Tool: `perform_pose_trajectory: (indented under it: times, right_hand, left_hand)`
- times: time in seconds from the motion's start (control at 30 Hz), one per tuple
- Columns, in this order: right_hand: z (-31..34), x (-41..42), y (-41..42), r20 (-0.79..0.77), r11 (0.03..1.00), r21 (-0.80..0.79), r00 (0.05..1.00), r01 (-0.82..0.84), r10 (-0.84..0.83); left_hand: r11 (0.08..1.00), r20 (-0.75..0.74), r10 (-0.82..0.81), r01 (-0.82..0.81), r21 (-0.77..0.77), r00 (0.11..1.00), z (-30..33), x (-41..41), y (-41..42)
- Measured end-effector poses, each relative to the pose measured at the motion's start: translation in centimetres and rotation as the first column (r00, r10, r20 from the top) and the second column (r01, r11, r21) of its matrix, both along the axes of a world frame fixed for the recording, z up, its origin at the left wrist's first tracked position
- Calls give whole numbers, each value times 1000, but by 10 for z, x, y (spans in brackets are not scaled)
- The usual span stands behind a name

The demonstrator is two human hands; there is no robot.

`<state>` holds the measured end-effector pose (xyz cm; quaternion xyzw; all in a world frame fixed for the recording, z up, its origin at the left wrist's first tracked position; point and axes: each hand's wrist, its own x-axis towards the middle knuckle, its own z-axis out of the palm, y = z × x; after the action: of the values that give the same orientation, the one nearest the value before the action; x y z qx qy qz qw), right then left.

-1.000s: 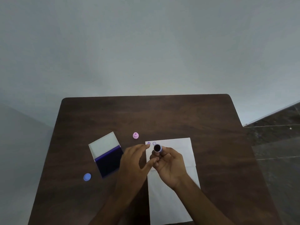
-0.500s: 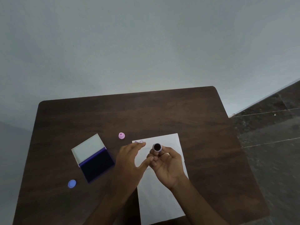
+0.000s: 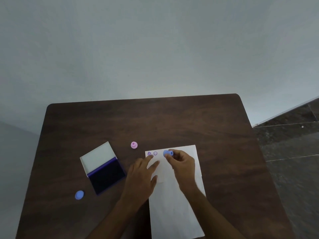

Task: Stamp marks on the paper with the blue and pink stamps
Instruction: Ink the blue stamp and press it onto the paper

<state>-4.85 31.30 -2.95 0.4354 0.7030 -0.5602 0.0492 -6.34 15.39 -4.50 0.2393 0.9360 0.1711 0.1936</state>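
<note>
Blue stamp [image 3: 168,153] is seen from the head view held sideways in the right hand [image 3: 183,163], pinched between curled fingers and thumb near the far edge of the paper [image 3: 174,213]. Its wider blue end points left, toward two small purple marks [image 3: 152,153] already printed at the paper's far left corner. Whether the stamp's face touches the sheet cannot be told.

The white paper is laid lengthwise on the dark brown wooden table [image 3: 189,121], running from mid-table to the near edge. The left hand [image 3: 142,176] is laid flat on the sheet's left side with its fingers straight and spread, the fingertips reaching just beside the printed marks; nothing is gripped by it.

The pink stamp [image 3: 134,145] is stood upright on the bare wood, just beyond the paper's far left corner and apart from both hands. Further left, an open ink pad [image 3: 103,167] is set on the table, its pale lid tipped back and its dark blue pad exposed. A small round blue cap [image 3: 79,194] is placed near the table's left edge, close to the ink pad's near corner.

Behind the table a plain pale wall is seen, and dark floor tiles are visible at the right.
</note>
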Motion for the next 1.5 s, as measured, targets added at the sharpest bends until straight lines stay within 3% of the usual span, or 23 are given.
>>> perform_pose_trajectory:
  times: [0.1,0.3,0.57,1.03,1.5]
  right_hand:
    - [-20,-11,-3,74,985,124,991,-123,114]
    - [-42,-17,-7,93,948,161,960,-276,263]
    - [-52,-16,-8,67,934,182,952,-307,300]
    - [-56,-17,-9,96,926,169,941,-337,325]
    - [-57,-26,-9,172,922,132,925,-363,339]
  left_hand:
    - [998,-19,-51,50,-41,999,-7,-10,2]
    - [995,-58,-52,47,-86,997,-9,-20,9]
    - [978,-118,-112,88,-190,987,-6,-23,13]
    - [985,-112,-51,31,-172,992,-17,-24,12]
    - [974,-133,-94,64,-216,987,-10,-26,13]
